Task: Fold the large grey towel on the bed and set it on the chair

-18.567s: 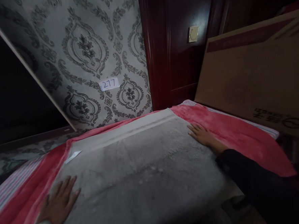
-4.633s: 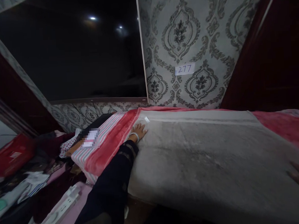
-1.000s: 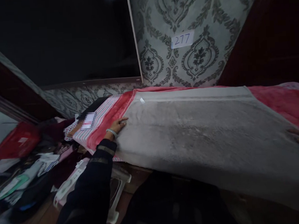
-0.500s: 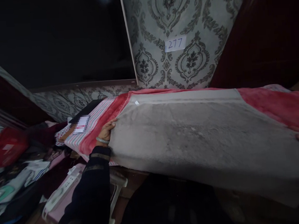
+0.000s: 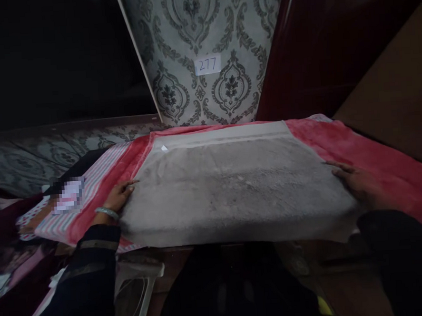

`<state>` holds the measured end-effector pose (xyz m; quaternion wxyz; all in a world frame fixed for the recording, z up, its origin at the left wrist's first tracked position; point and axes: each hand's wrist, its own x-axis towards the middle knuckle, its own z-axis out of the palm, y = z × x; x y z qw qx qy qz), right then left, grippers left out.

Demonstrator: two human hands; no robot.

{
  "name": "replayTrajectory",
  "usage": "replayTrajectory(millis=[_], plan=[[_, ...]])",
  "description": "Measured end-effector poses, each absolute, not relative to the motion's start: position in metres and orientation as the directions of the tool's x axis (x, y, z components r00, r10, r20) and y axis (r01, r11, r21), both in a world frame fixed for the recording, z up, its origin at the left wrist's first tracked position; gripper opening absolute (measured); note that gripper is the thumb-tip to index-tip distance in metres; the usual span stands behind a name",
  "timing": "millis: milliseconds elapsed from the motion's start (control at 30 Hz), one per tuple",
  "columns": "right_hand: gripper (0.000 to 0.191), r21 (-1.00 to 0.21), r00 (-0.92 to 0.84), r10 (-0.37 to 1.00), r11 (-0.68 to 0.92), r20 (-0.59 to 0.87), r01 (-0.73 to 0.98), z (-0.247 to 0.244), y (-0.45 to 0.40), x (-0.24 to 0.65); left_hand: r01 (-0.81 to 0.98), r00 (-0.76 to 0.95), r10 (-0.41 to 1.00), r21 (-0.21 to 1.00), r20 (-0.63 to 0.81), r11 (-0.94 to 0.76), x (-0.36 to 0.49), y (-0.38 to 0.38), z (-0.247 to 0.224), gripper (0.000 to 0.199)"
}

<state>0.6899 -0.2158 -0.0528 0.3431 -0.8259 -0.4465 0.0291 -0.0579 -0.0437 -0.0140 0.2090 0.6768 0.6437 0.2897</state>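
Note:
A grey plush blanket [image 5: 234, 190] lies spread over a red blanket [image 5: 368, 153], its front edge hanging over the near side. A pale band and a small white tag [image 5: 164, 148] show at its far end. At its left edge is my left hand [image 5: 118, 198], wearing a bracelet, fingers closed on the cloth. My right hand [image 5: 359, 184], slightly blurred, pinches the opposite edge; its thumb is hidden. Creases run across the middle of the grey pile.
A large dark screen [image 5: 55, 62] hangs on the patterned wall [image 5: 195, 16], beside a paper marked 277 [image 5: 207, 64]. Striped cloth [image 5: 104, 167] and a pixelated item [image 5: 69, 195] lie at left. A white plastic stool [image 5: 146, 271] stands below.
The view has swung right. My right hand has come inward along with the blanket's right side, which now lies flatter. My left hand stays at the left edge.

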Motion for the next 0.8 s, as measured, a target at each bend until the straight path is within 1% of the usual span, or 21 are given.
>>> replayTrajectory(millis=[67,100,167,200,233,267,300,367,433,467,533,667,733,800], plan=[[0.040,-0.621,0.664,0.731,-0.449,0.158,0.642,-0.046,-0.216,0.682,0.833,0.003,0.994,0.550,0.111,-0.064,-0.060,-0.039,-0.013,0.044],[0.043,-0.616,0.703,0.695,-0.490,0.152,0.617,-0.044,-0.214,0.676,0.883,-0.002,0.992,0.465,0.130,-0.059,-0.059,-0.038,-0.011,0.043],[0.046,-0.570,0.731,0.636,-0.514,0.248,0.641,-0.043,-0.207,0.661,0.961,0.033,0.973,0.260,0.228,-0.093,-0.048,-0.040,-0.008,0.044],[0.047,-0.538,0.702,0.640,-0.490,0.311,0.685,-0.044,-0.203,0.651,0.976,0.083,0.956,0.172,0.282,-0.135,-0.037,-0.042,-0.007,0.045],[0.047,-0.501,0.643,0.669,-0.437,0.374,0.747,-0.045,-0.197,0.638,0.973,0.156,0.934,0.111,0.322,-0.201,-0.024,-0.045,-0.005,0.045],[0.045,-0.454,0.538,0.727,-0.342,0.427,0.823,-0.047,-0.191,0.624,0.955,0.243,0.908,0.080,0.342,-0.286,-0.009,-0.048,-0.005,0.044],[0.042,-0.413,0.414,0.789,-0.226,0.453,0.882,-0.048,-0.185,0.609,0.925,0.329,0.881,0.073,0.340,-0.374,0.007,-0.050,-0.006,0.043],[0.039,-0.374,0.174,0.878,0.007,0.446,0.927,-0.053,-0.172,0.580,0.861,0.455,0.835,0.087,0.309,-0.501,0.037,-0.054,-0.011,0.040],[0.038,-0.366,-0.003,0.906,0.174,0.423,0.914,-0.059,-0.162,0.557,0.837,0.493,0.824,0.107,0.279,-0.537,0.058,-0.054,-0.019,0.037],[0.037,-0.366,-0.056,0.908,0.223,0.414,0.903,-0.062,-0.158,0.550,0.841,0.486,0.832,0.117,0.266,-0.528,0.064,-0.053,-0.024,0.035],[0.033,-0.375,-0.092,0.911,0.255,0.401,0.891,-0.070,-0.152,0.544,0.860,0.454,0.857,0.132,0.242,-0.493,0.069,-0.050,-0.031,0.028],[0.022,-0.402,-0.057,0.921,0.223,0.385,0.888,-0.082,-0.146,0.550,0.875,0.437,0.872,0.123,0.220,-0.469,0.066,-0.044,-0.039,0.017],[0.018,-0.388,-0.067,0.914,0.235,0.401,0.891,-0.085,-0.143,0.553,0.870,0.444,0.860,0.108,0.249,-0.481,0.065,-0.044,-0.040,0.015],[0.016,-0.366,-0.089,0.899,0.263,0.428,0.893,-0.086,-0.140,0.553,0.869,0.436,0.845,0.097,0.311,-0.485,0.065,-0.044,-0.042,0.013]])
